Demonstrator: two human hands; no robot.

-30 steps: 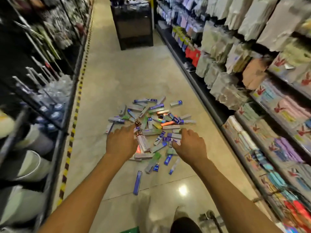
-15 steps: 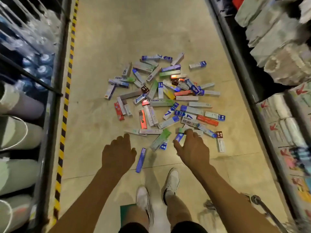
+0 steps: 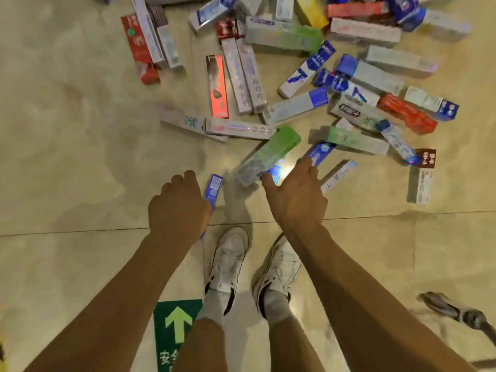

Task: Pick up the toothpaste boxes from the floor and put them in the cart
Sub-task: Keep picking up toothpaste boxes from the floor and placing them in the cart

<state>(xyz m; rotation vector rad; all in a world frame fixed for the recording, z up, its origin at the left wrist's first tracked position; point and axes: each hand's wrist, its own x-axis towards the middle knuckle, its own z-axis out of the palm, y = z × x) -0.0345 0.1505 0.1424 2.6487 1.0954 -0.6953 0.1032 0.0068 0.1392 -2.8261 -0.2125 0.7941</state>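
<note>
You've bent lower since a moment ago; toothpaste boxes (image 3: 281,108) now close, scattered on floor (image 3: 67,130). Left hand (image 3: 178,208) curls onto blue box (image 3: 212,187), grip unclear. Right hand (image 3: 295,194) spread, empty, over green box (image 3: 268,155). Nothing lifted; cart barely visible.

Glossy beige tiled floor (image 3: 67,157) with a green arrow sticker (image 3: 175,326) and a grout line.

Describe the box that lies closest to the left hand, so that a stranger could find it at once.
Start at the green arrow sticker on the floor and go up past the white shoes to the left hand. Beside its knuckles lies a slim blue box, alone, apart from the big pile.
</note>
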